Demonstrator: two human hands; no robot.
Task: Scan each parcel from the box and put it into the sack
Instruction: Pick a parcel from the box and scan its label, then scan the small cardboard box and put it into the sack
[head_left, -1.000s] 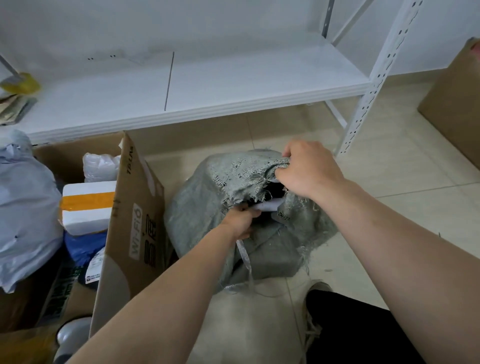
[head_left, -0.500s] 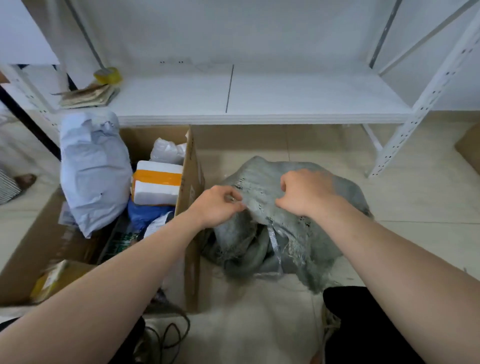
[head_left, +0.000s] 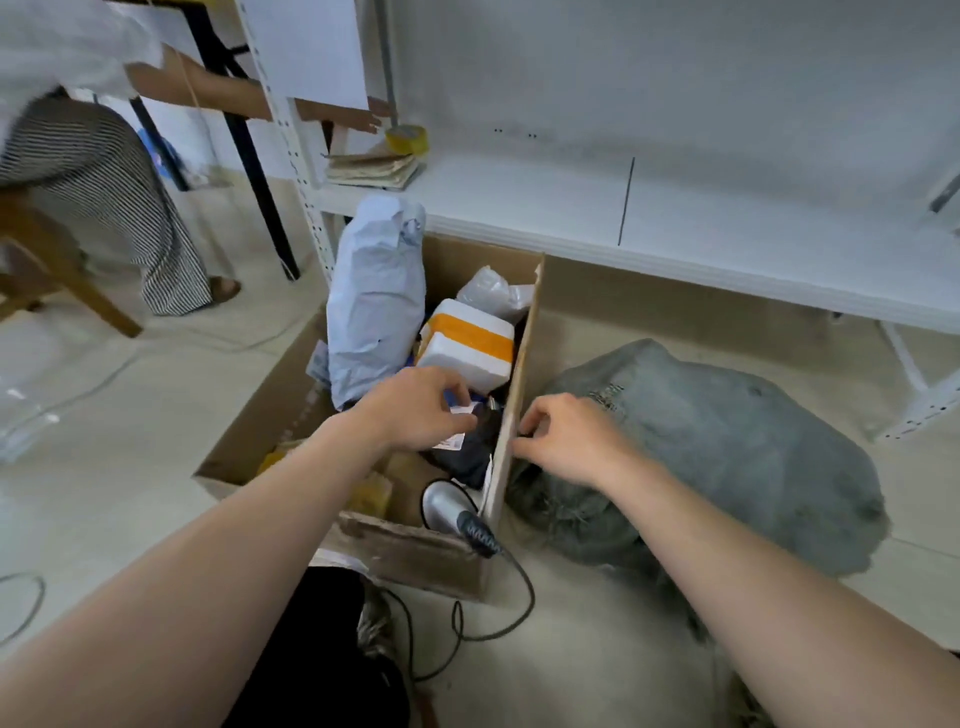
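So, looks like the pick-up step: left hand is on the dark parcel in the box, can't tell if it's gripping. Right hand sits loose and empty at the box wall. Next probably needs a firm grab, the scanner, then the sack alongside.

I get soft, even daylight with faint shadows and no glare; edges bow from the wide lens, and motion blur smears the whole view slightly.

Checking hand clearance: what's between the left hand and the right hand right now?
Head view: the upright box wall stands between them; left hand on its inner side, right hand on the outer, by the sack.
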